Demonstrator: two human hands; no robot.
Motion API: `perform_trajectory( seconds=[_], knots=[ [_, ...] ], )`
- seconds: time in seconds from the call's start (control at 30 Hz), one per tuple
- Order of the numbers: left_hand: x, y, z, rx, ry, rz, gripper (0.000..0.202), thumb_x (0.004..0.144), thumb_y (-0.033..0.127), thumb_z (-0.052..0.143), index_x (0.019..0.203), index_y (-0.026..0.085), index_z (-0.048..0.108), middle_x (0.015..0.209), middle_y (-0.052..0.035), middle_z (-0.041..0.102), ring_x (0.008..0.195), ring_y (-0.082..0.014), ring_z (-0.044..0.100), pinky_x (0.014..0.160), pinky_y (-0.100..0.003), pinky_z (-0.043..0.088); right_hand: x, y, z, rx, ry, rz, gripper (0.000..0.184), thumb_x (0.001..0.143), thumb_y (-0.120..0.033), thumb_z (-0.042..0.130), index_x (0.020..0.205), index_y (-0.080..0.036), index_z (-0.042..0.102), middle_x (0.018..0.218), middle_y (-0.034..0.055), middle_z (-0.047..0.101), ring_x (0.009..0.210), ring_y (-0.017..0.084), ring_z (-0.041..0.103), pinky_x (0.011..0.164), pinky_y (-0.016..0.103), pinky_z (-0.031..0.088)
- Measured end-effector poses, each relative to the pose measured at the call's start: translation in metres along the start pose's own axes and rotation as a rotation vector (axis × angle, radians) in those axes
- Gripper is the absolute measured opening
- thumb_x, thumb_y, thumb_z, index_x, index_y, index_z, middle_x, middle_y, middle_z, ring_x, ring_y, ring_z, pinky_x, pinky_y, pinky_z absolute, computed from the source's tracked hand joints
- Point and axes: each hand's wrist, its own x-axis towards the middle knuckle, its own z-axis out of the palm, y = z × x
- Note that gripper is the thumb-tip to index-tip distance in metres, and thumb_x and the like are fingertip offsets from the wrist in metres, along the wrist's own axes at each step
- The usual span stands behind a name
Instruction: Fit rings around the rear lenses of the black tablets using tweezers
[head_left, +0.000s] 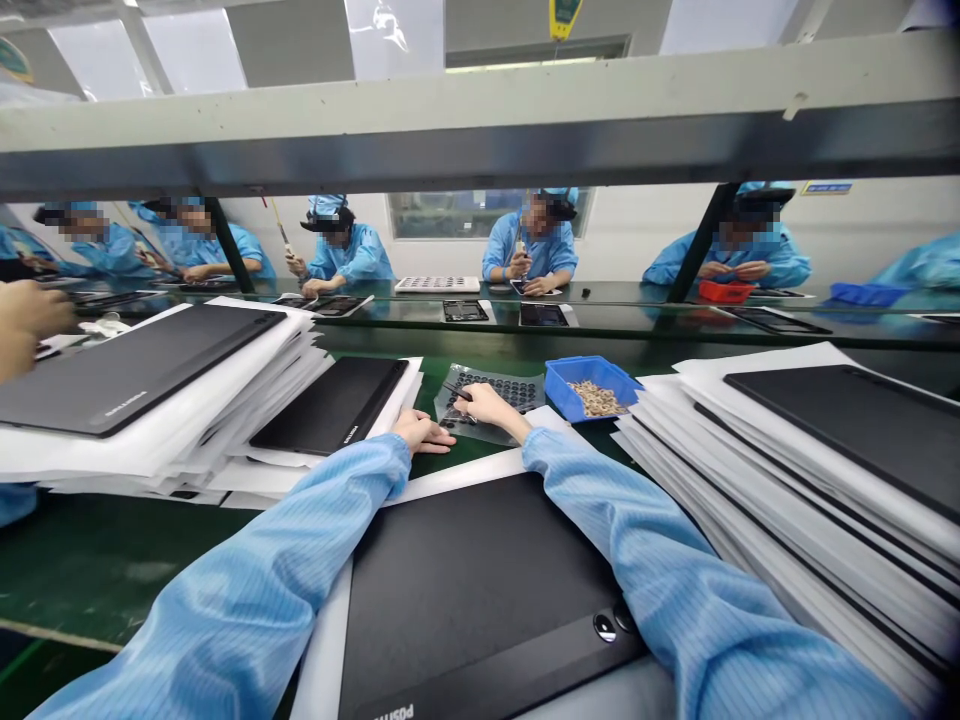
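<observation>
My right hand [484, 402] is closed around dark tweezers [456, 391], their tips over a clear sheet [506, 388] with rows of small black round pieces. Beside the sheet's near left corner, my left hand [424, 432] rests with its fingers stretched out, holding nothing. Below my forearms lies a black tablet back [480, 590] on white paper; two round camera lens areas show near its right corner, one partly covered by my right sleeve. Just right of the sheet stands a blue bin [589, 388] holding many small tan pieces [596, 398].
Stacks of black tablets interleaved with white paper stand at left [150, 365] and right [847, 400]. Another black tablet [330, 405] lies beside the left stack. A shelf beam [480, 130] crosses above. Several co-workers in blue sit opposite; another person's hand [30, 320] shows at far left.
</observation>
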Motion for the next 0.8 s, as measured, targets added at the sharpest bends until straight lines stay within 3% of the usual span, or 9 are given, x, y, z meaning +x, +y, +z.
perform_trajectory(
  seconds=[0.17,0.33,0.8],
  knots=[
    [0.008,-0.001,-0.001,0.284,0.062,0.02,0.027,0.091,0.03,0.055,0.112,0.013,0.055,0.102,-0.0062,0.061,0.081,-0.015,0.062,0.068,-0.031,0.054,-0.002,-0.001,0.0,-0.004,0.003,-0.005,0.027,0.091,-0.032,0.054,0.109,-0.013,0.059,0.106,0.0067,0.062,0.091,0.018,0.062,0.078,0.037,0.053],
    [0.012,-0.004,-0.006,0.493,0.108,0.086,0.028,0.091,0.031,0.055,0.113,0.014,0.055,0.104,-0.0067,0.06,0.084,-0.0161,0.062,0.072,-0.033,0.054,-0.003,0.002,0.001,0.005,0.001,-0.024,0.027,0.091,-0.032,0.055,0.108,-0.013,0.059,0.106,0.0061,0.062,0.09,0.019,0.062,0.078,0.037,0.053],
    [0.026,-0.012,-0.011,0.589,0.075,0.066,0.028,0.092,0.032,0.054,0.112,0.013,0.056,0.105,-0.0074,0.06,0.086,-0.0167,0.062,0.073,-0.034,0.054,0.004,0.01,0.007,-0.064,0.136,0.234,0.028,0.09,-0.031,0.055,0.113,-0.014,0.057,0.111,0.0083,0.06,0.096,0.02,0.061,0.081,0.038,0.052]
  ],
)
